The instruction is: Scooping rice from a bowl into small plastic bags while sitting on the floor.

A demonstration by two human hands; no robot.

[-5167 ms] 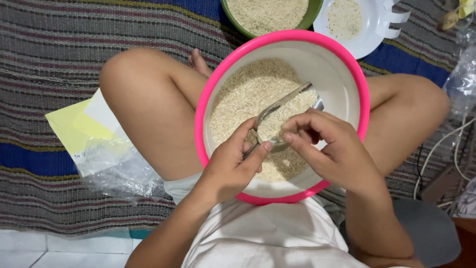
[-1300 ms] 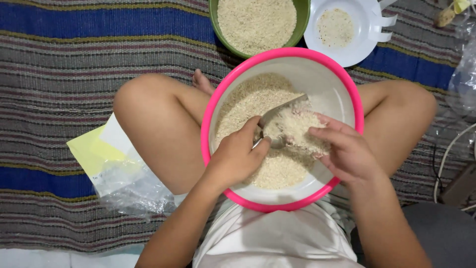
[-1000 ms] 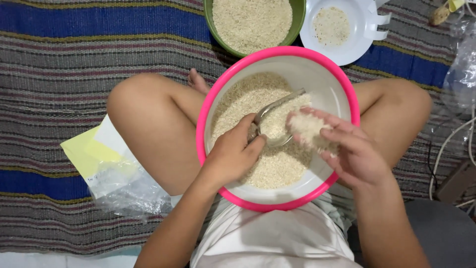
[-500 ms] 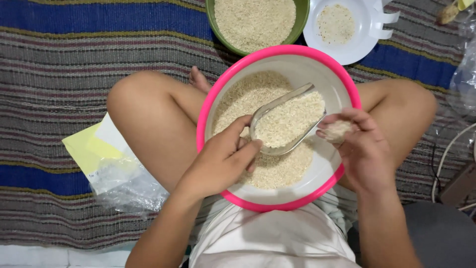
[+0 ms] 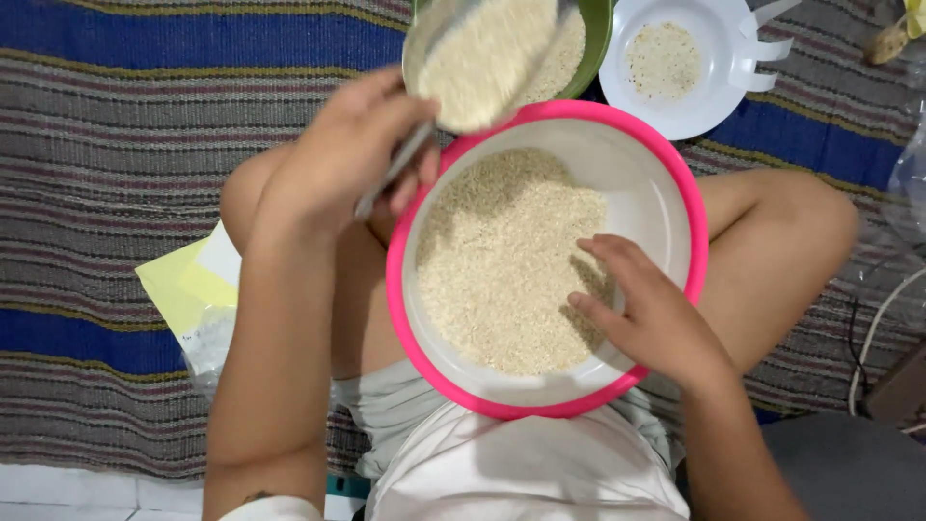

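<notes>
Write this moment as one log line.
left hand: holds filled metal scoop | right hand: in grain | pink bowl: on lap

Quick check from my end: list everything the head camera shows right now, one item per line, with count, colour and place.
pink-rimmed bowl: 1, white inside, on the lap, half full of pale grain
metal scoop: 1, silver, heaped with grain, raised over the green bowl
green bowl: 1, top centre, holds grain
white dish: 1, top right, a little grain inside
striped mat: 1, blue and brown, underneath
yellow paper: 1, left of the knee
left hand: grips the scoop handle
right hand: fingers on the grain in the pink-rimmed bowl
</notes>
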